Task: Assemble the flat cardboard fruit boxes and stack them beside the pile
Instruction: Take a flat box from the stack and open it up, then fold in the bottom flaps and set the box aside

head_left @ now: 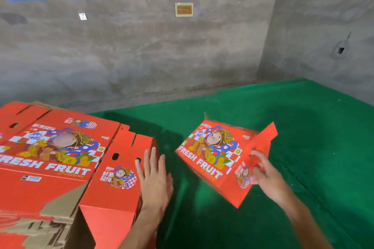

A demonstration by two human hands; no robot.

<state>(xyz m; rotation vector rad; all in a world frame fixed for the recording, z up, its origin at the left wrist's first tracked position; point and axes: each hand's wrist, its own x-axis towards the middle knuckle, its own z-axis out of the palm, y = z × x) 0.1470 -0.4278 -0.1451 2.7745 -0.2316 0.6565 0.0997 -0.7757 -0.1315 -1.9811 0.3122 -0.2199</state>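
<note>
Fruit box [217,157] at 3 o'clock, printed "FRESH FRUIT", pinched by right hand [265,176]; left hand [154,178] flat, fingers straight, against pile [60,157] at 9 o'clock.

Left hand [154,178] flat, fingers straight and spread. Right hand [265,174] forward, fingers loosely curled, forearm bare.

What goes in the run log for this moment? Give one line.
left hand: open by pile | right hand: at box end | box: on green mat

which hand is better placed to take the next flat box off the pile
Left. The left hand lies open at the pile's right edge, while the right hand is at the assembled box on the green mat.
</note>
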